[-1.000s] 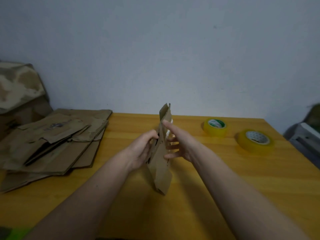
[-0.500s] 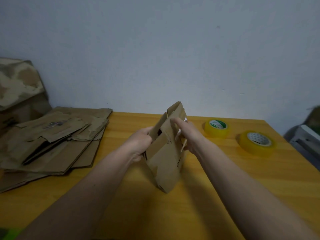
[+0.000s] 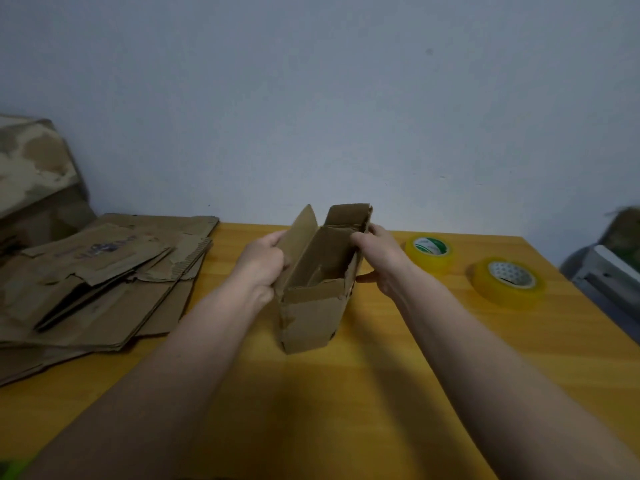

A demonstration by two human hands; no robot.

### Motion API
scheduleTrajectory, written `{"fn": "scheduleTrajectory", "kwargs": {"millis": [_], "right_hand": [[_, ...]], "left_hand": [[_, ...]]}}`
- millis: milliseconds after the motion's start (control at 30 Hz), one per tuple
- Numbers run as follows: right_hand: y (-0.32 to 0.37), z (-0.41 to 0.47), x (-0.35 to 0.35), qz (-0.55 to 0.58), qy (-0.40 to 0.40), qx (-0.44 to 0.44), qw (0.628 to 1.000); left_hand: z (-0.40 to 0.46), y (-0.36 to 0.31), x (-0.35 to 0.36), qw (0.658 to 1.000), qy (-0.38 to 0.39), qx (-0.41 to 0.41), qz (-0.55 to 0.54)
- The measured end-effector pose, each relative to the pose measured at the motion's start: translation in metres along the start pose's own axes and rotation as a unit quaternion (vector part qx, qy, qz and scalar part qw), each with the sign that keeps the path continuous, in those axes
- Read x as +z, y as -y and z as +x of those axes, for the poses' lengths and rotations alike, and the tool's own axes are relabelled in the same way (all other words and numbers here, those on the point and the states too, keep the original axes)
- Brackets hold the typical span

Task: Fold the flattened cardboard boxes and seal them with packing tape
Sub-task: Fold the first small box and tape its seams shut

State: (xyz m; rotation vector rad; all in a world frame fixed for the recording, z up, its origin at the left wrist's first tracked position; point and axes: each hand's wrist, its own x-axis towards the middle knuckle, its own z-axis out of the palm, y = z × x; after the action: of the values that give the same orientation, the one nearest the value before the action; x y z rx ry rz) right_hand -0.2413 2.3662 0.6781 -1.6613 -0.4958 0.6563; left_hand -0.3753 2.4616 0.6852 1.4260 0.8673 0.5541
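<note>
A small brown cardboard box [image 3: 311,317] stands on the yellow wooden table [image 3: 346,393], spread into a narrow open rectangle with its top flaps up. My left hand [image 3: 261,263] grips its left wall, fingers curled round the edge. My right hand [image 3: 379,258] grips the right wall, fingers over the top edge and thumb low on the outside. Two rolls of yellowish packing tape lie to the right: one with a green label [image 3: 429,252] and a larger one [image 3: 507,282] nearer the table's right edge.
A stack of flattened cardboard boxes [image 3: 100,278] covers the table's left side. A mottled brown box [image 3: 34,181] stands behind it against the wall. A grey object [image 3: 606,271] sits off the table's right edge.
The box was a flat sheet held edge-on between my hands. My hands have pulled apart and the box has opened into a rectangular tube standing on the table.
</note>
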Motion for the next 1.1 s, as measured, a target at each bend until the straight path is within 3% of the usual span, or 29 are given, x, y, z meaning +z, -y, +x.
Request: {"fn": "scheduleTrajectory", "kwargs": {"millis": [233,433,567,633,667,733,767,833,1000,1100], "right_hand": [[0.006,-0.011,-0.005,-0.082,0.038,-0.029,0.995],[-0.003,0.0,-0.013,-0.121,-0.001,-0.039,0.992],[-0.02,0.008,-0.012,-0.113,-0.052,-0.035,0.992],[-0.027,0.009,-0.01,-0.118,-0.068,-0.044,0.99],[-0.03,0.01,-0.01,-0.131,-0.077,-0.056,0.987],[-0.036,0.013,-0.01,-0.153,-0.087,-0.081,0.981],[-0.038,0.014,-0.01,-0.156,-0.088,-0.088,0.98],[-0.042,0.014,-0.011,-0.158,-0.088,-0.095,0.979],[-0.053,0.015,-0.021,-0.125,-0.106,-0.085,0.983],[-0.059,0.015,-0.027,-0.103,-0.117,-0.069,0.985]], "left_hand": [[0.012,0.0,-0.013,0.98,-0.041,-0.082,-0.178],[0.015,0.013,-0.014,0.98,-0.057,-0.079,-0.173],[0.018,0.033,-0.018,0.995,-0.092,0.012,-0.049],[0.021,0.043,-0.019,0.984,-0.107,0.09,0.11],[0.021,0.048,-0.02,0.957,-0.117,0.138,0.227],[0.022,0.056,-0.023,0.871,-0.121,0.264,0.396],[0.022,0.057,-0.025,0.838,-0.1,0.322,0.429],[0.021,0.055,-0.028,0.826,-0.007,0.361,0.432],[0.017,0.048,-0.028,0.868,0.172,0.263,0.384],[0.017,0.049,-0.029,0.829,0.223,0.247,0.449]]}}
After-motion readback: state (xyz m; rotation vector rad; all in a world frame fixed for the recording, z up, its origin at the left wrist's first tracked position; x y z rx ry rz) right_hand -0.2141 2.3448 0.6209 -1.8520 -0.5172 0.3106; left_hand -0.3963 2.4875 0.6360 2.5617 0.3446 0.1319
